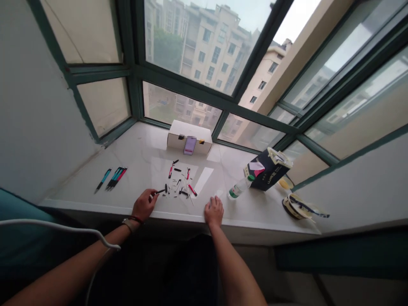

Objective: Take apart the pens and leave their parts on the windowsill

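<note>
My left hand [145, 205] rests at the front of the white windowsill [140, 155] and pinches a small black pen part [160, 191] between thumb and fingers. My right hand [214, 211] lies on the sill's front edge with the fingers curled down, and nothing shows in it. Between and just beyond the hands lies a scatter of pen parts [180, 182], black, red and white. Several assembled pens [113, 177], teal and red, lie in a row to the left.
A white box [189, 137] with a phone [190, 145] leaning on it stands at the back of the sill. A plastic bottle [239, 188] lies right of my right hand, beside a dark tipped carton [267, 169] and a tape roll [295, 206].
</note>
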A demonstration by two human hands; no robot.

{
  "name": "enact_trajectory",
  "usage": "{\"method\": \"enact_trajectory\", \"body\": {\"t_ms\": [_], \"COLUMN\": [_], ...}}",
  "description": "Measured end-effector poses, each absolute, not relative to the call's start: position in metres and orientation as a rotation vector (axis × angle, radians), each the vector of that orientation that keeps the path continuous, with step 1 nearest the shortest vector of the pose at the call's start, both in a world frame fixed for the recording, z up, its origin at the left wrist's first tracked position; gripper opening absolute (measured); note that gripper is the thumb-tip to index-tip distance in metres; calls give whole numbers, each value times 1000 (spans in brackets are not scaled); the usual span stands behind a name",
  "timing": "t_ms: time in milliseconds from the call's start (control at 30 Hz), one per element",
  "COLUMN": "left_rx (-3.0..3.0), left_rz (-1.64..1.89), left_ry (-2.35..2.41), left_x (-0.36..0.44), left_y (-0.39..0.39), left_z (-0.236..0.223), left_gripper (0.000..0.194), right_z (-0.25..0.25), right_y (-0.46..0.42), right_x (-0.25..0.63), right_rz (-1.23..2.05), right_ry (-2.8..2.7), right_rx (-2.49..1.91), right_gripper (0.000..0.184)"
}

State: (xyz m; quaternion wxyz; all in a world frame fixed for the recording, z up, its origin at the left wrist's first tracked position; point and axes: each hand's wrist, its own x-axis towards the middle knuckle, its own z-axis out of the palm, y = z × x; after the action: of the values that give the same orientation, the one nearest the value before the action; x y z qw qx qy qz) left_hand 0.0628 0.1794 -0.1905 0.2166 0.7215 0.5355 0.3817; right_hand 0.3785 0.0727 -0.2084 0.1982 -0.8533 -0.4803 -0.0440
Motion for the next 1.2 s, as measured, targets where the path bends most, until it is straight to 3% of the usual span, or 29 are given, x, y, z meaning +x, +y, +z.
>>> {"method": "enact_trajectory", "body": {"t_ms": [267, 533, 833, 1200], "left_rx": [2063, 2185, 2352, 2485], "left_rz": [922, 807, 693, 476], "left_ry": [1702, 1615, 1512, 1426], "left_x": [67, 76, 116, 154], "left_y": [241, 282, 296, 292], "left_z": [-183, -177, -155, -166], "left_gripper": [25, 31, 19, 11], "right_z": [-205, -205, -206, -197], "right_y": [74, 74, 74, 74], "right_x": [375, 377, 377, 375], "right_rz": [-78, -86, -80, -63], "right_ry": [-1284, -1285, -1273, -1282], "right_rx": [-2408, -2415, -2405, -2429], "right_gripper": [42, 42, 41, 42]}}
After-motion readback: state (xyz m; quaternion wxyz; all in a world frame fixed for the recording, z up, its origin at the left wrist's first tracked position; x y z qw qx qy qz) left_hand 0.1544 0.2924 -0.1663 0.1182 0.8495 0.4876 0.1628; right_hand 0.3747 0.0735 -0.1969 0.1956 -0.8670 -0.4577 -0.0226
